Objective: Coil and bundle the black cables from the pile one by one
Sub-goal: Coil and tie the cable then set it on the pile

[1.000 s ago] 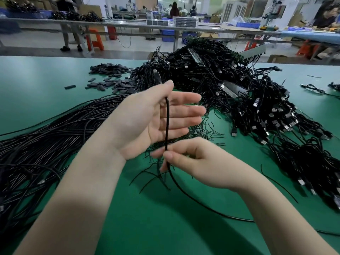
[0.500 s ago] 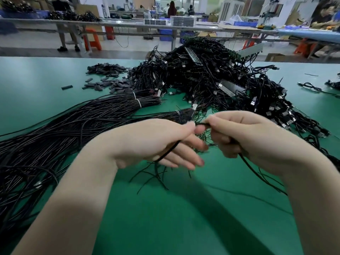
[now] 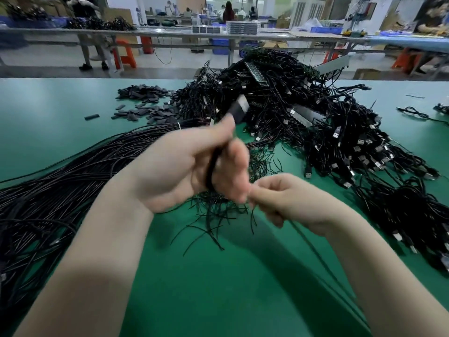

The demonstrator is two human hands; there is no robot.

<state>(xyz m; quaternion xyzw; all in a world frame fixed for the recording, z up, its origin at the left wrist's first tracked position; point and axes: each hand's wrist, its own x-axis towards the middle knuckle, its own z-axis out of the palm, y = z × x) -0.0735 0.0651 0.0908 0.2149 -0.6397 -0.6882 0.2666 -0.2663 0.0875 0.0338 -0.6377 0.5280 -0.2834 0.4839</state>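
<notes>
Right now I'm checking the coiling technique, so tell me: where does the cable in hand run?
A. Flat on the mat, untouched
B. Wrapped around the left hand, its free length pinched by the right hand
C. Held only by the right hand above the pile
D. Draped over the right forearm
B: the black cable loops around the left hand, while the right hand pinches its trailing length.
</notes>
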